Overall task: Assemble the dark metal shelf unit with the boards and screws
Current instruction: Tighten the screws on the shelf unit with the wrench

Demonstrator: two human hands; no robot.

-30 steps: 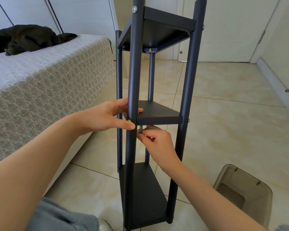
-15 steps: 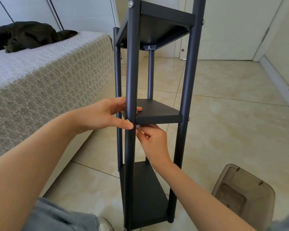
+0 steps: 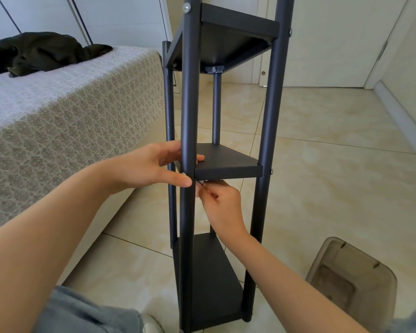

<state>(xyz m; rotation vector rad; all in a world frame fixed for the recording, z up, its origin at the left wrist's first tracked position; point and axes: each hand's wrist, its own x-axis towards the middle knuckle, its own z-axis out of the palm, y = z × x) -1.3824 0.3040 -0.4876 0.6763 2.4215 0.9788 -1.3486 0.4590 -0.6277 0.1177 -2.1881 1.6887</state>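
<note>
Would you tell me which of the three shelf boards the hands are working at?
The middle board: the left hand holds the front post at its corner, the right hand pinches a small metal part beneath. Top board and bottom board are untouched.

A home bedroom: covered bed [image 3: 70,109], tiled floor [image 3: 334,152], door [image 3: 327,39].

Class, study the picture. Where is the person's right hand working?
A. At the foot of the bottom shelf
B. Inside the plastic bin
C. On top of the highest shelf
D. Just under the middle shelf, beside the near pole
D: the right hand sits just under the middle shelf beside the near pole, pinching a small metal piece, while the left hand grips that pole.
</note>
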